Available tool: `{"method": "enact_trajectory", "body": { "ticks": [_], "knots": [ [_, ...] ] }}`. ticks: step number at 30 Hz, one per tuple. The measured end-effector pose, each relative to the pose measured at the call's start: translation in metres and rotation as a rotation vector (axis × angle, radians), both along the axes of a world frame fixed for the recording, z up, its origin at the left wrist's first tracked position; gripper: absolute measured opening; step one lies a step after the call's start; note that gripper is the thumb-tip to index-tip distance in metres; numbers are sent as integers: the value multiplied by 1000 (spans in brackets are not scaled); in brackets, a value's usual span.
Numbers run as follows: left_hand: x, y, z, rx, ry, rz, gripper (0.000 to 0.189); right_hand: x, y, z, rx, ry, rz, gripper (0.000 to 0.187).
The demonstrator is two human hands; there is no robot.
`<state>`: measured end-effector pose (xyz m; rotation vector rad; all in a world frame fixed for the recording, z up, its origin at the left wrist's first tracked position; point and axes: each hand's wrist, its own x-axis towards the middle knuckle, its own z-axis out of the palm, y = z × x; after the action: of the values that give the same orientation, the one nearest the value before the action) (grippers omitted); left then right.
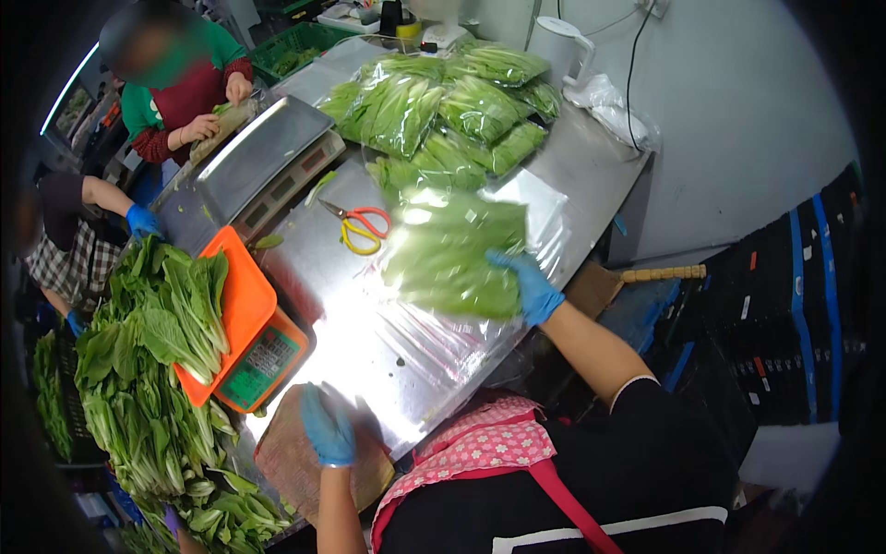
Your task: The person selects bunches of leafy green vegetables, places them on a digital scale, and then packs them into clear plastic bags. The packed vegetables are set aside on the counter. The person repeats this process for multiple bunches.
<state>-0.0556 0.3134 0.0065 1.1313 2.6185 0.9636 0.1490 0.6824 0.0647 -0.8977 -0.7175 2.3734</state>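
Observation:
My right hand [527,285], in a blue glove, grips the right edge of a clear plastic bag of leafy greens [453,256], blurred above the steel table. My left hand [327,426], also blue-gloved, is over a brown cloth [277,433] at the table's near edge, fingers extended and holding nothing visible. Flat clear bags [415,346] lie below the held bag. Scissors with red and yellow handles [363,227] rest to its left. Filled bags of greens [401,111] are piled at the far side. An orange scale [259,360] carries an orange tray [242,284] with romaine-like leaves [180,311].
Loose greens [131,388] heap along the left edge. A steel platform scale [266,166] stands farther back, near a co-worker's hands [201,129]. Another co-worker's gloved hand [143,220] touches the heap. A white kettle [561,48] stands by the wall; black crates [754,311] are at right.

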Motion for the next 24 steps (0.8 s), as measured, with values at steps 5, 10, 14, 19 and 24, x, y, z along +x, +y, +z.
{"method": "enact_trajectory", "body": {
  "ticks": [5,10,14,19,24],
  "knots": [
    [32,-21,2,-308,234,100,69,-36,155,14,240,123,-302,44],
    [52,-47,8,-418,215,214,70,-99,281,40,588,-64,-567,52],
    [62,-87,-2,-464,117,305,70,-145,254,8,677,-227,-520,54],
    [63,-89,-7,-525,186,405,76,-160,43,-35,915,-50,255,33],
    [88,18,-7,-476,73,306,77,-145,-71,-47,1352,130,696,30]
  ]
}}
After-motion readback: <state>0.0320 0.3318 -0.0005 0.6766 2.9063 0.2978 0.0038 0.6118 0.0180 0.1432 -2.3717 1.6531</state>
